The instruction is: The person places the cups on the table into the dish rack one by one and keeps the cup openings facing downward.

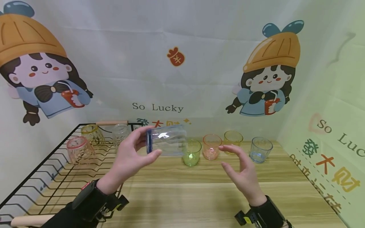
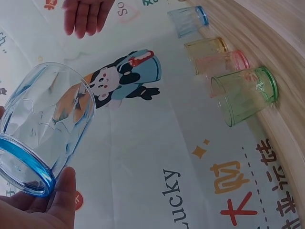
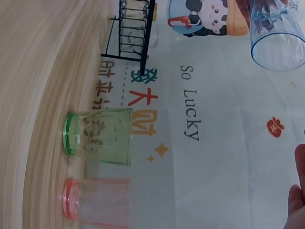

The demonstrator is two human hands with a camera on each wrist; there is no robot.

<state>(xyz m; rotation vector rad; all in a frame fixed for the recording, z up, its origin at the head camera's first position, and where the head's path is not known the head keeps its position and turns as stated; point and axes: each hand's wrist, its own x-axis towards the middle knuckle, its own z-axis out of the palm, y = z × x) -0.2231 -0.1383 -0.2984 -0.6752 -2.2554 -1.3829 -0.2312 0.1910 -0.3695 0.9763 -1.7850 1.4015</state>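
1. One blue-based glass [image 1: 168, 142], tipped sideways midair, gripped by the left hand [image 1: 132, 155].
2. One right hand [image 1: 246, 177], thumb and fingers wide apart.
3. Four upright on the desk [image 1: 176, 198]: green glass [image 1: 191, 155], red glass [image 1: 211, 150], yellow glass [image 1: 233, 141], blue glass [image 1: 260, 150].
4. Three on one wire rack [image 1: 40, 166]: pink glass [image 1: 80, 151], yellow-rimmed glass [image 1: 93, 136], clear glass [image 1: 119, 134].

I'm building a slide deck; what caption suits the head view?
Left hand holds a blue-tinted glass sideways; right hand is empty, with four coloured glasses standing on the wooden table.

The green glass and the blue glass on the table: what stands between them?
A red glass and a yellow glass stand between them, as the head and left wrist views show.
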